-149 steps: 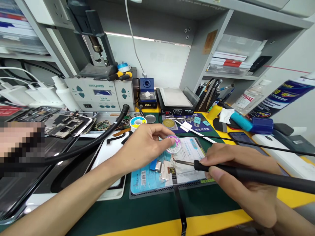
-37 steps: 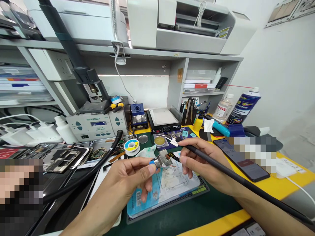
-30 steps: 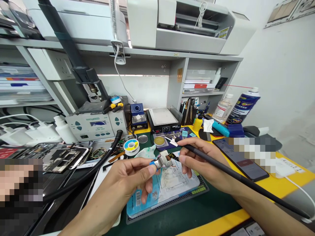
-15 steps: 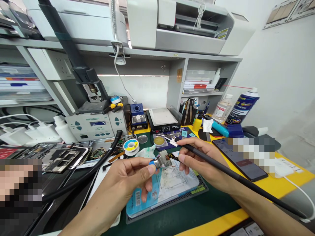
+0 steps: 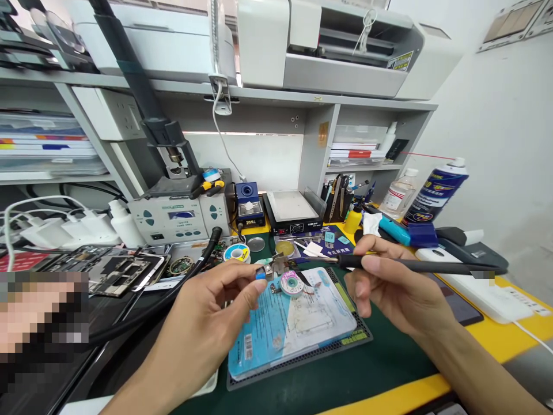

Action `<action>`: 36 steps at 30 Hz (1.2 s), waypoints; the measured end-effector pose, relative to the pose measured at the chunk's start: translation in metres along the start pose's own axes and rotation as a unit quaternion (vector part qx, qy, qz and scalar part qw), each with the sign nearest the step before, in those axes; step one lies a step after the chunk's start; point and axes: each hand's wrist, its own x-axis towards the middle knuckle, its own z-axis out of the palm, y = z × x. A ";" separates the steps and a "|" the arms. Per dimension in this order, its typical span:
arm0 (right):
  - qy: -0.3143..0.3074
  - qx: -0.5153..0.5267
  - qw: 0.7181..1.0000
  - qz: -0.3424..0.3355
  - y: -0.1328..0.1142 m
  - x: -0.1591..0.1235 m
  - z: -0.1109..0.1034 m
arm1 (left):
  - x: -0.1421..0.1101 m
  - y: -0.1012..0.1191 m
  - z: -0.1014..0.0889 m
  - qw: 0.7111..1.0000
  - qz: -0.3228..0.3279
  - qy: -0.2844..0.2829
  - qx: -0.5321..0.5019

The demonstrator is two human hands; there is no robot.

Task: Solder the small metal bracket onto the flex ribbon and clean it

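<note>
Broadly, largest first: one yellow-edged, dark green work mat (image 5: 397,357), spread over the lower half of the frame. On it, at lower centre: one grey perforated pad (image 5: 363,335), bearing one flat, blue-and-white printed packet (image 5: 322,317).

My left hand (image 5: 207,311), left of centre: thumb and forefinger pinched on the small part, raised above the packet. My right hand (image 5: 393,282), right of centre: fingers curled round one slim soldering iron (image 5: 401,266) with a black handle, held nearly level, its bare metal shaft (image 5: 317,259) aimed leftward. Step in hand, as I judge it: bringing iron and part together for close work. The shaft's end is at or just beside the part; I cannot tell whether they touch. My next move calls for, I judge, a steady left pinch and fine control of a presumably hot end, clear of my skin.

One round white spool with pink lettering and a greenish centre (image 5: 292,283), near centre, just below the part.

Smallest: one silvery, bent metal part (image 5: 279,264) with a blue patch at my thumb, at frame centre; shiny, angular, tilted. Its finer detail is too small to read.
</note>
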 end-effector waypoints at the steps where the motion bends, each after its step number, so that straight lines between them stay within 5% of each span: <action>1: 0.015 0.008 1.000 -0.008 -0.001 0.001 0.000 | -0.001 -0.003 -0.001 0.996 0.071 0.024 0.038; 4: 0.046 0.040 0.997 -0.046 -0.004 0.003 0.000 | -0.004 -0.013 -0.003 0.935 0.306 0.082 0.160; 8: 0.023 0.067 0.996 -0.048 -0.005 0.001 -0.003 | -0.007 -0.023 -0.004 0.869 0.407 0.105 0.259; 23: -0.044 0.062 0.996 -0.038 0.006 -0.003 -0.005 | -0.017 -0.031 -0.005 0.854 0.429 0.063 0.288; 36: -0.052 0.032 0.997 -0.049 0.009 -0.003 -0.003 | -0.016 -0.018 0.000 0.857 0.399 0.118 0.304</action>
